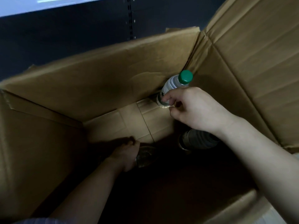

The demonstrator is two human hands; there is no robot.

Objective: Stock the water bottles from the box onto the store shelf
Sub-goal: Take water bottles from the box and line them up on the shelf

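Both my arms reach down into a large open cardboard box [100, 73]. A clear water bottle with a green cap [174, 84] stands in the box's far right corner. My right hand [192, 109] is at its lower part, fingertips touching the bottle near its base. My left hand [127, 152] is deep in the dark near side of the box, fingers curled round a clear bottle [145, 156] lying there. A third bottle [195, 140] lies on the box floor under my right wrist, partly hidden.
The box's tall right flap [252, 65] stands up beside my right arm. Behind the box is a dark shelf back panel with a slotted upright [131, 18] and a pale shelf edge [48, 5] at the top left.
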